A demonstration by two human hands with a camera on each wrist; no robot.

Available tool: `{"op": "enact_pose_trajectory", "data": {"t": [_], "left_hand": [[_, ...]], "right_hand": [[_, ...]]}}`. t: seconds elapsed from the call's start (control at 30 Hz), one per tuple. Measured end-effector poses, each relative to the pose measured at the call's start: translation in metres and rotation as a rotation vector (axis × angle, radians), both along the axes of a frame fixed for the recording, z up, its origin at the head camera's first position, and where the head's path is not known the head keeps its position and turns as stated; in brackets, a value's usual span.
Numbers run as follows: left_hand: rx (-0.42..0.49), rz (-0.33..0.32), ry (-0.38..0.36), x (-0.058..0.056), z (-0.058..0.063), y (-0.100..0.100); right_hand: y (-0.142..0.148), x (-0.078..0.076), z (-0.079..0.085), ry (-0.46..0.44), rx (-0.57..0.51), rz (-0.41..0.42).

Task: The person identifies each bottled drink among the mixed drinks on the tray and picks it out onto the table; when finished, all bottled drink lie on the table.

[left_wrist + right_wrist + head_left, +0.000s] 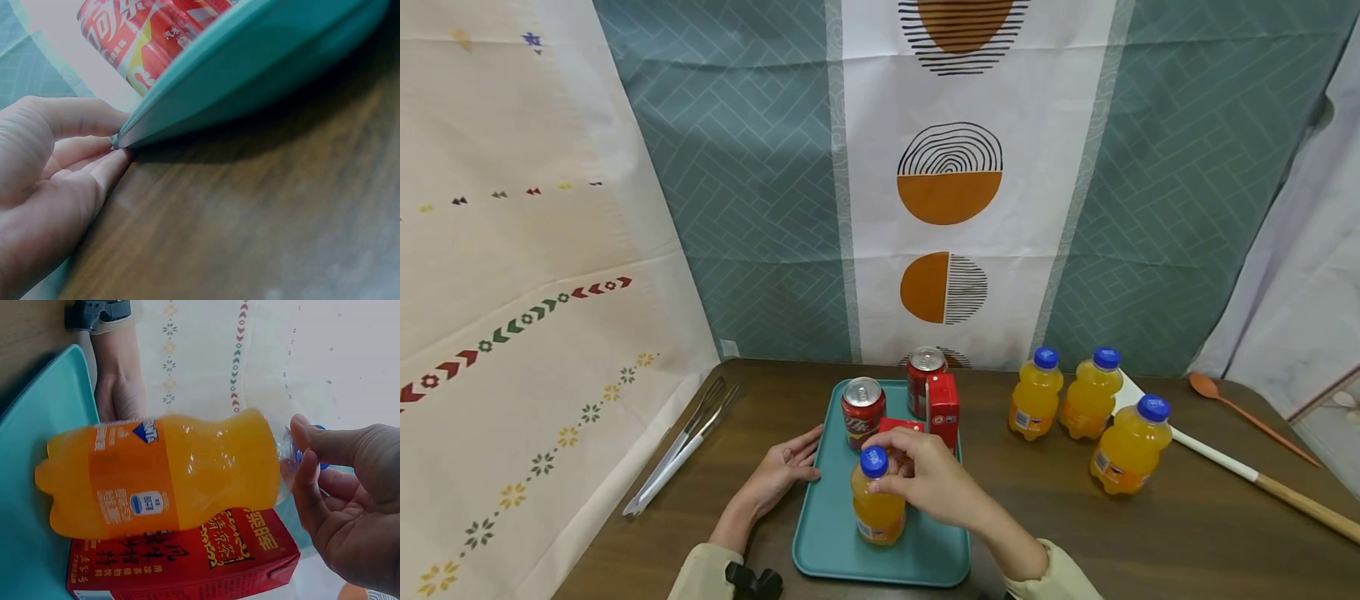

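Observation:
My right hand (pixel 936 483) pinches an orange soda bottle (pixel 162 475) by its neck, just under the blue cap. The bottle stands upright over the near part of a teal tray (pixel 820 550); whether its base touches the tray I cannot tell. At the tray's left rim, my left hand (pixel 778 475) grips the edge between thumb and fingers, as the left wrist view shows. On the tray's far half are two red soda cans (pixel 862 412), (pixel 917 392) and a red drink carton (pixel 943 408). Another red box (pixel 898 425) is partly hidden behind my right hand.
Three more orange soda bottles (pixel 1033 396), (pixel 1092 396), (pixel 1131 446) stand right of the tray. Behind them lie a white spatula with a wooden handle (pixel 1300 504) and an orange spoon (pixel 1255 417). Metal tongs (pixel 673 458) and a fork-like utensil (pixel 700 412) lie on the left.

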State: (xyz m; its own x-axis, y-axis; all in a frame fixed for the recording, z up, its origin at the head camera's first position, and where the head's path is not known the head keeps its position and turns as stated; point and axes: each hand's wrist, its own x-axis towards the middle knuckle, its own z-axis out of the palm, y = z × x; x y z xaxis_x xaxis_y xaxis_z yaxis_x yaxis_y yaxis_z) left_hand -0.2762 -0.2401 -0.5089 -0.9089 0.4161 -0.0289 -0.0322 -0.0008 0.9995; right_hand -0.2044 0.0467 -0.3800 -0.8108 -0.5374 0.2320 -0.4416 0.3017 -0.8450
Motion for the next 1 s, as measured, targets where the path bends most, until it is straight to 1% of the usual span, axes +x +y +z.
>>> {"op": "enact_pose_trajectory", "data": {"t": [0.13, 0.3, 0.37, 0.47, 0.63, 0.7, 0.8, 1.0], "left_hand": [[0.008, -0.01, 0.004, -0.001, 0.0, 0.001], [0.02, -0.015, 0.008, -0.001, 0.0, 0.002], [0.029, -0.023, 0.011, -0.001, 0.0, 0.002], [0.036, -0.031, 0.013, 0.0, 0.0, 0.003], [0.022, -0.014, 0.003, 0.0, 0.001, 0.003], [0.017, -0.007, 0.001, 0.0, 0.001, 0.003], [0.013, -0.008, 0.001, 0.0, 0.001, 0.002], [0.007, -0.019, 0.015, 0.001, 0.002, 0.002]], "right_hand": [[0.002, 0.002, 0.002, 0.014, 0.013, 0.004], [0.009, 0.005, 0.009, 0.01, -0.042, 0.017], [0.014, 0.007, 0.015, 0.014, -0.072, 0.008], [0.026, 0.01, 0.026, 0.044, -0.106, -0.016], [0.056, 0.015, 0.048, 0.145, -0.146, -0.045], [0.068, 0.017, 0.055, 0.182, -0.138, -0.06], [0.081, 0.017, 0.061, 0.21, -0.1, -0.075], [0.105, 0.016, 0.067, 0.192, -0.039, -0.106]]}}
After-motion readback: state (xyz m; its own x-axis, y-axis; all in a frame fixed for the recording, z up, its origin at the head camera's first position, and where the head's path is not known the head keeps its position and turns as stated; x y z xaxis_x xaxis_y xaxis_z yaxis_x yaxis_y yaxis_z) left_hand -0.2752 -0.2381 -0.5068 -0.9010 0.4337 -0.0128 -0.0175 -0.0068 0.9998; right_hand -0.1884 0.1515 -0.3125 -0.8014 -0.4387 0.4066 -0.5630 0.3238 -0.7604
